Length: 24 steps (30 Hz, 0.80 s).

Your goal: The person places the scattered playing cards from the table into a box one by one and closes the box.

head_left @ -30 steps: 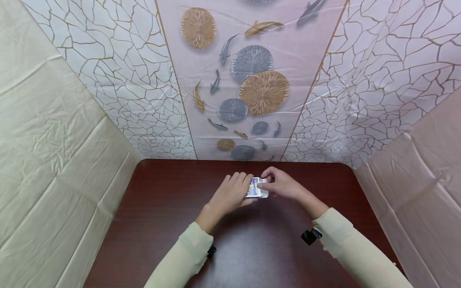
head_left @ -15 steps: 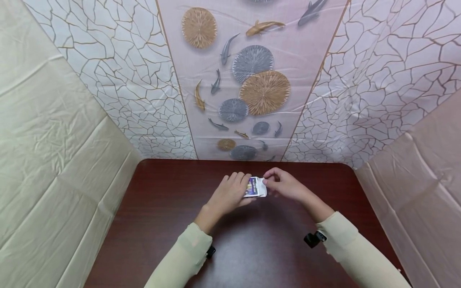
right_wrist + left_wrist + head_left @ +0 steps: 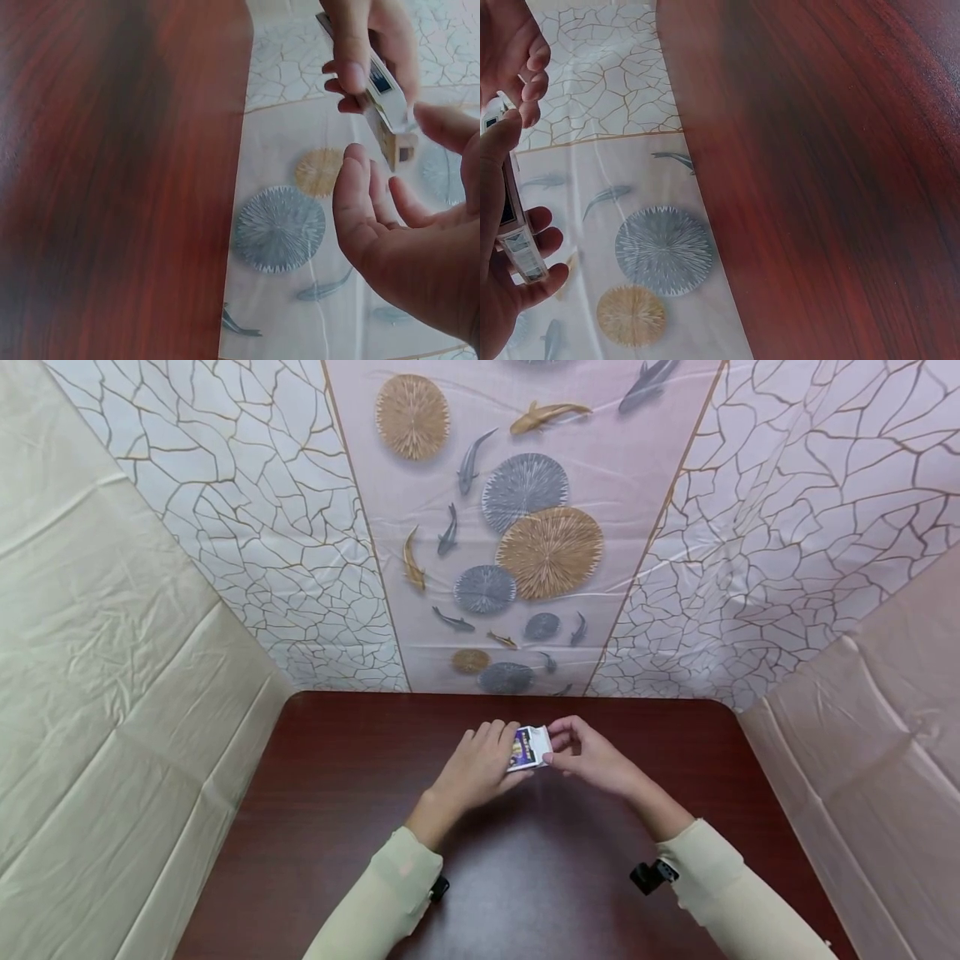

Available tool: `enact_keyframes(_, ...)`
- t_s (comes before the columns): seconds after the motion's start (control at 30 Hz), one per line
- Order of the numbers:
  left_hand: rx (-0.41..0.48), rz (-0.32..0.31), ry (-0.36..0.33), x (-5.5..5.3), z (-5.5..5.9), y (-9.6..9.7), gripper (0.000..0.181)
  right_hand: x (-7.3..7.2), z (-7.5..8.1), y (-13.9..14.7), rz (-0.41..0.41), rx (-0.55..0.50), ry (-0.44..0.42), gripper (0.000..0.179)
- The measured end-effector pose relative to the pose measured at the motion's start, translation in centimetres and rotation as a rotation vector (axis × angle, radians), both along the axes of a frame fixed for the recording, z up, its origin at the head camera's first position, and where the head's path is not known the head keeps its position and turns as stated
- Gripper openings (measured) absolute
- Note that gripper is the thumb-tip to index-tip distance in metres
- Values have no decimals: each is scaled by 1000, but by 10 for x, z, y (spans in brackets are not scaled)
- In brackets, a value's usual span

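My left hand (image 3: 480,764) grips a small flat box (image 3: 529,747) above the table, with a purple and yellow print and a white end part facing right. In the left wrist view, the left thumb lies along one side of the box (image 3: 516,217) and the fingertips show on the other. My right hand (image 3: 592,762) is at the box's right end, thumb tip at the near corner. From the right wrist view, the right thumb (image 3: 446,127) is close to the end of the box (image 3: 386,94), and the other fingers are loosely bent, apart from it.
A dark red wooden table (image 3: 360,827) lies below both hands. Behind it hangs a patterned cloth (image 3: 495,527) with fish and round shapes. Beige cloth walls (image 3: 97,693) stand on both sides.
The right thumb has moved from the top of the box's white end down to its near corner. The box has shifted slightly left, with the left hand still holding it.
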<state>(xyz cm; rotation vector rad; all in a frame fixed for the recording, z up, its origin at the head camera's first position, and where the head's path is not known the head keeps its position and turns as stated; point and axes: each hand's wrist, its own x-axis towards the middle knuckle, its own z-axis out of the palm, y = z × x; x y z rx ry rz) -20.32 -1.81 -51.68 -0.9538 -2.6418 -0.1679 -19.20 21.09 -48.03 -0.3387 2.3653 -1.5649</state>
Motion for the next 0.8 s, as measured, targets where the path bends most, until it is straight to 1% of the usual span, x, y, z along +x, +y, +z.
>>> enact_keyframes(0.07,-2,6,-2,0,0,0,76,2,-2,-3,-16,-11,39,47)
enact_keyframes(0.17,-5,13,1,0,-1,1,77,5,-6,-8,-53,7,149,45)
enact_keyframes(0.3,-9,19,21,0,-1,1,76,8,-10,-14,-68,100,359,48)
enact_keyframes(0.37,-13,20,32,1,-1,0,76,8,-13,-15,-61,154,444,51)
enact_keyframes(0.43,-16,20,38,1,-1,0,76,9,-14,-16,-52,204,504,51)
enact_keyframes(0.57,-27,25,38,0,-1,-1,78,10,-15,-16,-42,265,564,44)
enact_keyframes(0.8,-21,26,46,0,2,-3,79,12,-13,-20,-44,298,601,37)
